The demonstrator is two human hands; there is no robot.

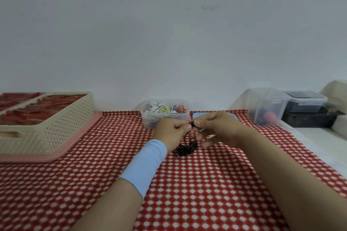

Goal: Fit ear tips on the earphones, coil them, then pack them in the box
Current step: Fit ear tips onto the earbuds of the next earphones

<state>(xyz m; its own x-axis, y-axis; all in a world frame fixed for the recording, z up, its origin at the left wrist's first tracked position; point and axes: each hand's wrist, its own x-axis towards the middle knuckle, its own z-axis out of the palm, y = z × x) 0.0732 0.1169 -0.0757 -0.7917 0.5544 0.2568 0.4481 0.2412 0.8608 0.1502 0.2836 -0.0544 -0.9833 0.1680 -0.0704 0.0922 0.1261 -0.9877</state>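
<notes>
The fingers (pixel 188 127) of the left hand (pixel 171 129) and the right hand (pixel 219 127) meet at mid-frame, each hand pinching the same small end of the black earphones (pixel 186 148). The cable hangs from the pinch in a loose tangle that rests on the red-and-white patterned tabletop (pixel 206 184). A pale blue sleeve (pixel 144 165) covers the left wrist. Just behind the hands stands a clear box (pixel 148 118) holding coiled earphones, with a blue lid (pixel 199 114) beside it. A cream basket (pixel 56 129) sits far left.

Plain white wall (pixel 169 24) fills upper half, faint smudges. Bench (pixel 319 137) below under red-white checked cloth (pixel 206 184), bare white along right edge. Soft even light.
</notes>
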